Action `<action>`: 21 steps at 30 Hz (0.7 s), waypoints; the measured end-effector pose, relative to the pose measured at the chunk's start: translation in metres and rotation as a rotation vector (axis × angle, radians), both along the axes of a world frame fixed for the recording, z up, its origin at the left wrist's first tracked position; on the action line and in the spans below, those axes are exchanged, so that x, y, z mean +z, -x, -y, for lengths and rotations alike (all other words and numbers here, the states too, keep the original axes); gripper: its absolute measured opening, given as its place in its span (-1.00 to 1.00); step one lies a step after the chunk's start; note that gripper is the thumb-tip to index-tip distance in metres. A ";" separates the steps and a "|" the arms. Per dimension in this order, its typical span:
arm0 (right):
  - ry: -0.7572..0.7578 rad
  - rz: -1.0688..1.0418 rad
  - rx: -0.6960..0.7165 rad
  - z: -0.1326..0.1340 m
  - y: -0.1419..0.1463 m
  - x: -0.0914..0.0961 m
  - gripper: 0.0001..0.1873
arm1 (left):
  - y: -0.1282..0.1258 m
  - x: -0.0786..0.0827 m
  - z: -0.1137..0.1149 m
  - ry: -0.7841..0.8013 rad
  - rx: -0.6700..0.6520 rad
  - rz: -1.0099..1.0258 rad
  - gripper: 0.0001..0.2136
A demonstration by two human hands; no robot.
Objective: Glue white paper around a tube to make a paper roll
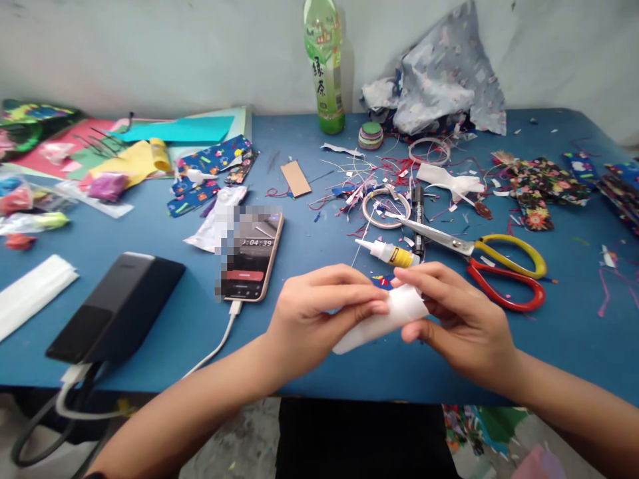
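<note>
Between my two hands, above the table's front part, is a folded white strip [407, 305], paper or cloth, I cannot tell which. My left hand [317, 313] pinches it between thumb and fingers near its middle. Around its right end curl the thumb and fingertips of my right hand [464, 322]. Just behind the hands lies a small glue bottle [392, 253] with a yellow label and white nozzle. Scissors [464, 248] with one yellow and one red handle lie partly open behind my right hand, blades across a black marker [418, 213].
A phone [255, 256] on a cable and a black power bank [117, 306] lie left. Behind are a tape roll [366, 207], thread scraps, a green tea bottle [324, 73] and crumpled grey cloth [439, 80]. Floral fabric pieces [539, 189] lie right; another folded white strip [34, 293] lies far left.
</note>
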State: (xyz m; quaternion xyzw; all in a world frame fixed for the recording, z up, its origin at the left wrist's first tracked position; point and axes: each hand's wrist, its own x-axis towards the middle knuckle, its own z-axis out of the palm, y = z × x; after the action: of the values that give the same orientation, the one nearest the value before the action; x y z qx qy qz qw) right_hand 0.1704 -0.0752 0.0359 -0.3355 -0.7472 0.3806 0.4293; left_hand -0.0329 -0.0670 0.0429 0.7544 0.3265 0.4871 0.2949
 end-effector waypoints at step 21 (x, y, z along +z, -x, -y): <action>-0.026 0.079 0.010 -0.003 -0.005 0.003 -0.47 | 0.002 0.006 -0.006 -0.002 -0.091 -0.052 -0.92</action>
State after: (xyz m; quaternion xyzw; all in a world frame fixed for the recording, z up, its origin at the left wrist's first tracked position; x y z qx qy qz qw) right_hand 0.1759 -0.0718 0.0388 -0.3409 -0.7701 0.3593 0.4020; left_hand -0.0348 -0.0613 0.0485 0.7812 0.2988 0.4538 0.3074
